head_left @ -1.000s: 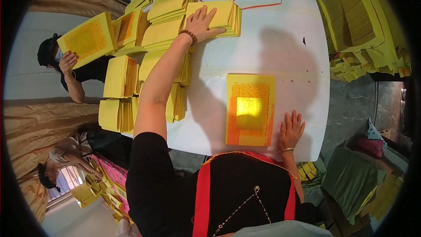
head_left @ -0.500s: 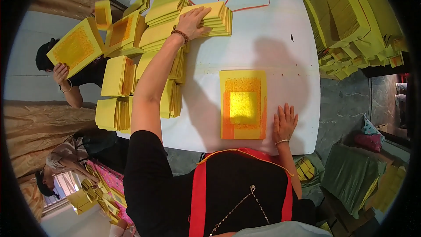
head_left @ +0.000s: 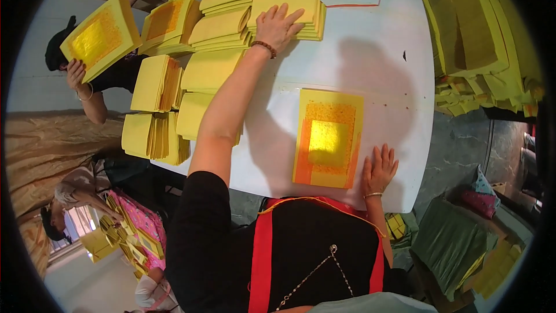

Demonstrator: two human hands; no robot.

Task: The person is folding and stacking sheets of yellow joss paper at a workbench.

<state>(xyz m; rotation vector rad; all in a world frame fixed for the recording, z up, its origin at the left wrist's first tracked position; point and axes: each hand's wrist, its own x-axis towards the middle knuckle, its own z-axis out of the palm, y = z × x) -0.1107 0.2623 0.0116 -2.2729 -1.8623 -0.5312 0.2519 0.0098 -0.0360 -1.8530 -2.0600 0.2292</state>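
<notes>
My left hand [head_left: 279,26] lies with fingers spread on top of a stack of folded yellow paper [head_left: 286,1] at the far side of the table. It presses near the stack's front edge and holds nothing. Before me, flat on the white tabletop, is a yellow paper sheet [head_left: 301,139] with an orange speckled area and a shiny gold square [head_left: 328,142] in its middle. My right hand [head_left: 380,169] rests palm down just right of that sheet, fingers extended, apart from the paper.
More folded yellow paper stacks [head_left: 217,29] fill the white table's [head_left: 272,110] left side. Beyond them a person [head_left: 75,72] holds up a yellow sheet [head_left: 101,37]. Large yellow paper piles [head_left: 475,29] stand at the right; a green-covered bundle [head_left: 452,243] sits on the floor.
The view has shifted slightly. My left hand has edged right on the stack, its fingers more spread. My right hand stays beside the sheet. The person across has tilted their sheet.
</notes>
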